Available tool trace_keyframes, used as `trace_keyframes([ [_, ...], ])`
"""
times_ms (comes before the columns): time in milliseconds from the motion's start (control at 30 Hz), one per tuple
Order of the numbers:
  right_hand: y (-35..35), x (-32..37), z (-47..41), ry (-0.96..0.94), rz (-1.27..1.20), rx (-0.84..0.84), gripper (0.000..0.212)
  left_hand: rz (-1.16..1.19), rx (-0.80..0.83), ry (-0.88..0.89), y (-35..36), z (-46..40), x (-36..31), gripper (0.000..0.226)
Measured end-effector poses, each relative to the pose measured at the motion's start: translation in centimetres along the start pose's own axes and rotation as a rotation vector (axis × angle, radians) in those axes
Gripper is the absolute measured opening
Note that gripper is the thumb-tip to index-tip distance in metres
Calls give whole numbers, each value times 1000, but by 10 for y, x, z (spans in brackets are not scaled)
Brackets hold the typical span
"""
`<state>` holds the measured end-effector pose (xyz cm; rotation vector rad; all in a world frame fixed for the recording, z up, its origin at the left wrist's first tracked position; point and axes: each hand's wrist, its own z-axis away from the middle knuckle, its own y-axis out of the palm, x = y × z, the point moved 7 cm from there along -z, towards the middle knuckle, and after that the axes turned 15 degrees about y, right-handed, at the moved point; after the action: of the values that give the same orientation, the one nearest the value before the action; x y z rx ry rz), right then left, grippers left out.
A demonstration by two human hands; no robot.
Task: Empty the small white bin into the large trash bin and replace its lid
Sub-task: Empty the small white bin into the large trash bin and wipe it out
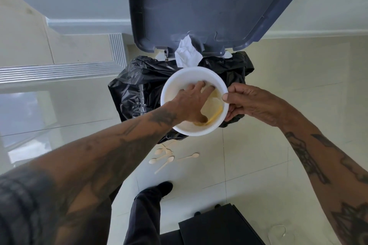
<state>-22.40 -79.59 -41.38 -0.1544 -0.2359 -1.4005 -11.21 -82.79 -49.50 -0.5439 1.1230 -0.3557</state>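
The small white bin is round and is held upright over the large trash bin, which is lined with a black bag. My right hand grips the small bin's right rim. My left hand reaches down inside it, fingers spread against the inner wall, next to something yellow at the bottom. The large bin's dark grey lid stands open behind. A white crumpled paper sticks up at the large bin's back edge. The small bin's lid is not in view.
Several pale wooden spoons lie on the tiled floor in front of the large bin. My dark-trousered leg and shoe stand below them. A black box-like object sits at the bottom right. Steps with ribbed edging run along the left.
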Motion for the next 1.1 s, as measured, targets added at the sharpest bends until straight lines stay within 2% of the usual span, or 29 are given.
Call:
trace_keyframes([
  [67, 0, -1, 2, -20, -3, 21, 20, 2, 21, -38, 6, -7, 9, 102],
  [233, -5, -11, 1, -23, -55, 23, 25, 87, -47, -23, 18, -14, 10, 54],
  [300, -9, -16, -2, -10, -45, -3, 32, 132, -92, -18, 16, -12, 6, 44],
  [433, -27, -20, -2, 7, -42, -94, 38, 221, -229, 24, -7, -1, -8, 37],
  [500, -37, -21, 1, 8, -66, -132, 33, 251, -309, 58, -26, 12, -13, 36],
  [600, -48, -20, 6, 14, -68, -134, 28, 252, -416, 99, -57, 34, -18, 35],
  [733, -59, -21, 7, 40, 0, -169, 36, 221, -598, 169, -92, 64, -12, 27],
  [867, -71, -21, 14, 42, 9, -214, 21, 160, -754, 49, -96, 93, 23, 26],
  [933, -78, -24, 20, 47, 6, -241, 25, 138, -704, -56, -79, 93, 45, 29],
  [967, -81, -26, 22, 48, 2, -253, 27, 155, -620, -122, -65, 89, 56, 35],
  [1033, -86, -28, 28, 49, -11, -277, 22, 225, -330, -264, -28, 76, 72, 61],
  [1100, -88, -27, 34, 43, -5, -329, 16, 196, -70, -321, 1, 68, 77, 86],
])
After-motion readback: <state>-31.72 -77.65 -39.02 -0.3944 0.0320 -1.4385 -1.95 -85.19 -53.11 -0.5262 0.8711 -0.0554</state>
